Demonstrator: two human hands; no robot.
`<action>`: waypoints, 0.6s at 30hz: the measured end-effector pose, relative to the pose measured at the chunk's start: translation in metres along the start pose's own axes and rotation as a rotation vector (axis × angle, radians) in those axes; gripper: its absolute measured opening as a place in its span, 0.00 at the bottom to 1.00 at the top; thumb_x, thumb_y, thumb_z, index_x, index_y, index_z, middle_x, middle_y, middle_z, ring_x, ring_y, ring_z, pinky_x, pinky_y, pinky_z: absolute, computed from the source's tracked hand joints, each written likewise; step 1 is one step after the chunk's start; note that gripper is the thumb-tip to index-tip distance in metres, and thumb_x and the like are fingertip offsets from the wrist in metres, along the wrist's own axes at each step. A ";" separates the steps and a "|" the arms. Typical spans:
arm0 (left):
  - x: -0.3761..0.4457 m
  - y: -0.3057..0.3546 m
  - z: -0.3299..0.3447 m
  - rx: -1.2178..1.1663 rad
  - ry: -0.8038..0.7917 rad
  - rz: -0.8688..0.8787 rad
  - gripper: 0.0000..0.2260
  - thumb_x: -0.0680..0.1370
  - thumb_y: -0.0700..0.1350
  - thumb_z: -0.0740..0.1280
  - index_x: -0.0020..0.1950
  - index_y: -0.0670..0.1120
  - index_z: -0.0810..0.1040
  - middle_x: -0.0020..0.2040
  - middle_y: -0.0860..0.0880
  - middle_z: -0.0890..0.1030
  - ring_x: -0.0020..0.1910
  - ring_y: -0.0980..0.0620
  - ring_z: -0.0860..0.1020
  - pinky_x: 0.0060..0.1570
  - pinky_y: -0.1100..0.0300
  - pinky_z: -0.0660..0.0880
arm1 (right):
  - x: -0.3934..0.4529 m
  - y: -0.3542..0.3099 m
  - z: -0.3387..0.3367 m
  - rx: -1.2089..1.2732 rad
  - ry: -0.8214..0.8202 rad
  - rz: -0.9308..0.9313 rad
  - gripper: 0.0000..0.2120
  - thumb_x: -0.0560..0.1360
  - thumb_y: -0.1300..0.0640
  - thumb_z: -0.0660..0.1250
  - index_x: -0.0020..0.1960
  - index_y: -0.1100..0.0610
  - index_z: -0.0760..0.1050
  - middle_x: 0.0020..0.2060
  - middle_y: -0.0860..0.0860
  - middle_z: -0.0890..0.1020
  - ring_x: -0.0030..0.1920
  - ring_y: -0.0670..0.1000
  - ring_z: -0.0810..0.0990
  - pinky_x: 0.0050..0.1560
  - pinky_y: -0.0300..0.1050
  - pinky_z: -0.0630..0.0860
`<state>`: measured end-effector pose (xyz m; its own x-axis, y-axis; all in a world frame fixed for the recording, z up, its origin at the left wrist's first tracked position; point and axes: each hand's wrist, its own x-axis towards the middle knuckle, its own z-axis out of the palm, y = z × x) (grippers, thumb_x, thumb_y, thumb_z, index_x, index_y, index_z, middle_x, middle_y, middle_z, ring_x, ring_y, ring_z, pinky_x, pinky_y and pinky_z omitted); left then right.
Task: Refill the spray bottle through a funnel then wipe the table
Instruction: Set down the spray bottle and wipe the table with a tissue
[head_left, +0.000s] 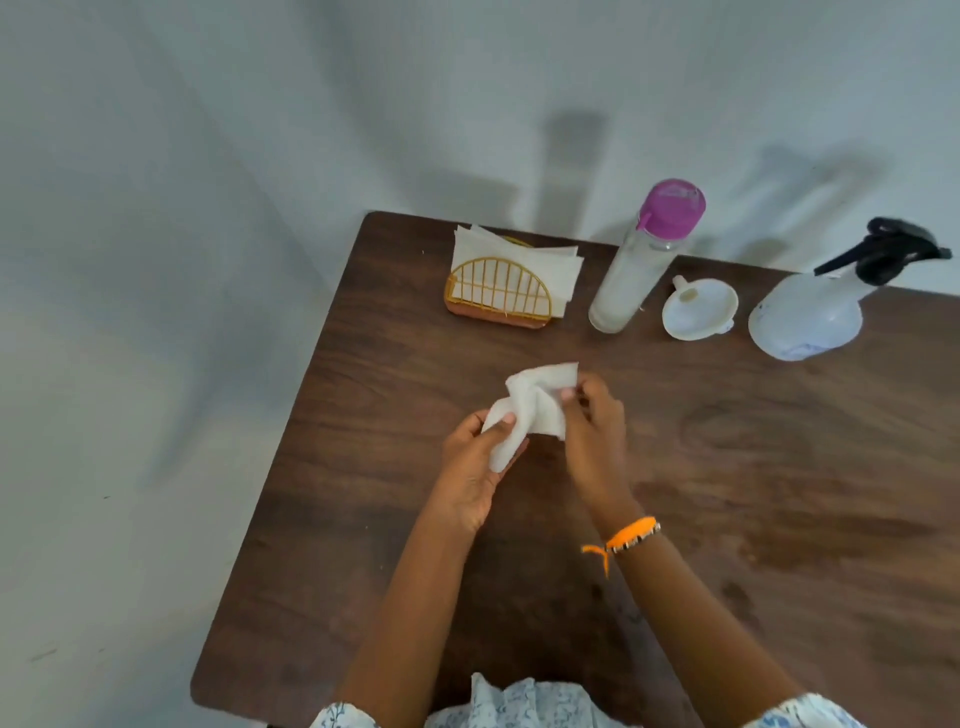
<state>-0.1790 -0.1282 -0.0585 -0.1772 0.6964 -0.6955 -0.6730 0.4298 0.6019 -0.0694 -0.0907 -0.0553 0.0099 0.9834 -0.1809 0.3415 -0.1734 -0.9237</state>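
A crumpled white tissue (535, 405) is held above the middle of the dark wooden table (727, 467). My left hand (475, 467) grips its lower end, and my right hand (592, 431) pinches its upper right side. At the back of the table stand a clear bottle with a purple cap (641, 257), a white funnel (698, 309) lying mouth up, and a translucent spray bottle with a black trigger head (815, 306) at the far right.
A gold wire napkin holder (493, 291) with several white tissues stands at the back left of the table. A pale wall runs behind the table. The table's left edge drops to a pale floor. Wet-looking patches show on the wood at right.
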 end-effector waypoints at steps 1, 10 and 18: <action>-0.004 -0.010 0.000 -0.006 0.031 -0.017 0.04 0.77 0.37 0.63 0.49 0.40 0.77 0.46 0.43 0.81 0.44 0.51 0.80 0.42 0.62 0.80 | -0.015 0.010 -0.005 -0.045 -0.054 -0.058 0.08 0.76 0.54 0.57 0.50 0.52 0.74 0.48 0.52 0.79 0.52 0.54 0.75 0.54 0.50 0.72; -0.051 -0.051 -0.007 0.068 -0.211 -0.320 0.34 0.79 0.62 0.44 0.61 0.37 0.75 0.57 0.40 0.81 0.54 0.49 0.80 0.54 0.60 0.77 | -0.073 0.054 -0.056 -0.344 -0.281 -0.258 0.15 0.68 0.64 0.69 0.54 0.65 0.75 0.54 0.52 0.74 0.53 0.44 0.71 0.54 0.24 0.64; -0.058 -0.044 -0.003 0.372 -0.115 -0.080 0.15 0.81 0.49 0.54 0.56 0.48 0.79 0.58 0.51 0.80 0.60 0.53 0.76 0.63 0.57 0.69 | 0.013 0.053 -0.072 -0.398 0.112 -0.012 0.12 0.73 0.64 0.65 0.56 0.64 0.73 0.49 0.58 0.78 0.51 0.59 0.75 0.47 0.44 0.67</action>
<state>-0.1411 -0.1899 -0.0461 -0.0391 0.7028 -0.7103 -0.3717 0.6496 0.6632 0.0166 -0.0836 -0.0824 0.0983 0.9887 -0.1132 0.6786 -0.1498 -0.7191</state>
